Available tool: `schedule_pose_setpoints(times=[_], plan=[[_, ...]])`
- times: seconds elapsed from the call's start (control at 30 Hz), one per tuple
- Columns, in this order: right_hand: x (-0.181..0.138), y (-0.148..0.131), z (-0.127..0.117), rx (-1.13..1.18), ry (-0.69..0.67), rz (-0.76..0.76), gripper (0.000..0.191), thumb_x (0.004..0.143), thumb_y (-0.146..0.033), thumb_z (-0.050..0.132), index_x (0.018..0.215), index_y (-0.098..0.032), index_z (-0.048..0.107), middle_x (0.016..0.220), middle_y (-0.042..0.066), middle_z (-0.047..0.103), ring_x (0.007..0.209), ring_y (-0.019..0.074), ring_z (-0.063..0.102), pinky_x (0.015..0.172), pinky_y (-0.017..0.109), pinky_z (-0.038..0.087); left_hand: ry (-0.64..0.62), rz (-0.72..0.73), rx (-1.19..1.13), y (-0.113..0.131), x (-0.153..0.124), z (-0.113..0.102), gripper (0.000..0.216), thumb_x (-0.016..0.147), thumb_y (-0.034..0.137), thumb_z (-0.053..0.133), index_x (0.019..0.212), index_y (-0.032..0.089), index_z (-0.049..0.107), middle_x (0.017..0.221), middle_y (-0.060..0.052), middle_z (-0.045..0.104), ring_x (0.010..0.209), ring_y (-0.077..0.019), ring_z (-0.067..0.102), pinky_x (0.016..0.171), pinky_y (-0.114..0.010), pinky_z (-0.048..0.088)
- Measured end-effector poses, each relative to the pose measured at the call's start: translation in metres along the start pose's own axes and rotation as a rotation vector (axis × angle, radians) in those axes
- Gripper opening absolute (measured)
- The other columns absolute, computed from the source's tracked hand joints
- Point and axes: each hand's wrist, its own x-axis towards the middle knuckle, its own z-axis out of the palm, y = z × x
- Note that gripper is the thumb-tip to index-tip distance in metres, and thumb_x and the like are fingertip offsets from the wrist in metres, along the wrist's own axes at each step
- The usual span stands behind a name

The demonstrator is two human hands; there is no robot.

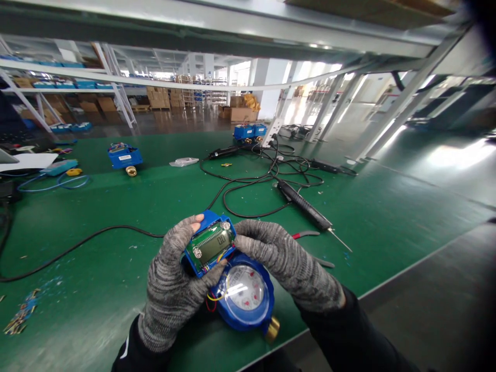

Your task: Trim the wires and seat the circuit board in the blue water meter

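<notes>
My left hand [170,281], in a grey knit glove, is closed around the left side of a blue housing with a green circuit board and a small LCD display [213,247], which reads zeros. From the right, the gloved fingers of my right hand [275,253] press together at the housing's right edge. Their tips are partly hidden, so I cannot make out a separate small part in them. Just below lies a round blue water meter [248,292] with a clear dial and a brass fitting [272,329]. Thin yellow and red wires [215,297] show between housing and meter.
A black electric screwdriver [304,205] with a long bit lies right of the hands, beside red-handled pliers [306,234]. Black cables [248,181] loop toward a white power strip [272,132]. Further blue meters [124,157] stand behind. Wire scraps [22,314] lie at left.
</notes>
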Motion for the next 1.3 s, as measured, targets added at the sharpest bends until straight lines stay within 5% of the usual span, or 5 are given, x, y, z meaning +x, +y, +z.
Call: schedule_pose_setpoints(times=[0.47, 0.7, 0.87, 1.07, 1.3], plan=[[0.030, -0.002, -0.021, -0.228, -0.305, 0.037, 0.034, 0.093, -0.045, 0.067, 0.107, -0.015, 0.072, 0.095, 0.006, 0.070, 0.092, 0.0228, 0.067, 0.082, 0.033, 0.057, -0.007, 0.195, 0.220, 0.004, 0.008, -0.008, 0.069, 0.077, 0.023, 0.084, 0.137, 0.022, 0.050, 0.137, -0.009, 0.060, 0.127, -0.0199, 0.059, 0.110, -0.031, 0.049], [0.047, 0.018, -0.008, -0.106, -0.289, -0.071, 0.028, 0.095, -0.039, 0.065, 0.107, -0.016, 0.073, 0.098, 0.004, 0.072, 0.095, 0.0209, 0.067, 0.083, 0.029, 0.055, -0.004, -0.314, -0.595, -0.017, 0.017, -0.031, 0.075, 0.075, 0.051, 0.082, 0.142, 0.030, 0.053, 0.146, -0.007, 0.056, 0.135, -0.0267, 0.054, 0.108, -0.037, 0.052], [0.038, 0.030, -0.012, 0.045, -0.280, -0.165, 0.024, 0.096, -0.035, 0.067, 0.118, -0.026, 0.072, 0.108, -0.001, 0.072, 0.099, 0.0157, 0.067, 0.086, 0.024, 0.053, -0.101, -0.676, -0.519, -0.018, 0.018, -0.045, 0.033, 0.084, 0.042, 0.077, 0.111, 0.024, 0.075, 0.119, -0.006, 0.073, 0.119, -0.0256, 0.065, 0.112, -0.038, 0.047], [0.035, 0.038, -0.015, 0.171, -0.352, -0.222, 0.021, 0.097, -0.030, 0.067, 0.117, -0.031, 0.072, 0.114, -0.004, 0.072, 0.098, 0.0126, 0.067, 0.086, 0.023, 0.053, -0.534, -0.503, -0.590, -0.028, 0.030, -0.029, 0.049, 0.084, 0.051, 0.074, 0.125, 0.024, 0.070, 0.126, -0.011, 0.070, 0.128, -0.0314, 0.060, 0.111, -0.048, 0.047], [0.042, 0.044, -0.017, 0.087, -0.293, -0.298, 0.020, 0.094, -0.035, 0.069, 0.111, -0.026, 0.074, 0.105, -0.001, 0.072, 0.095, 0.0157, 0.066, 0.084, 0.026, 0.053, -0.363, -0.434, -0.465, -0.012, 0.046, -0.008, 0.051, 0.067, 0.043, 0.089, 0.110, 0.020, 0.075, 0.122, -0.010, 0.072, 0.127, -0.0309, 0.060, 0.118, -0.046, 0.039]])
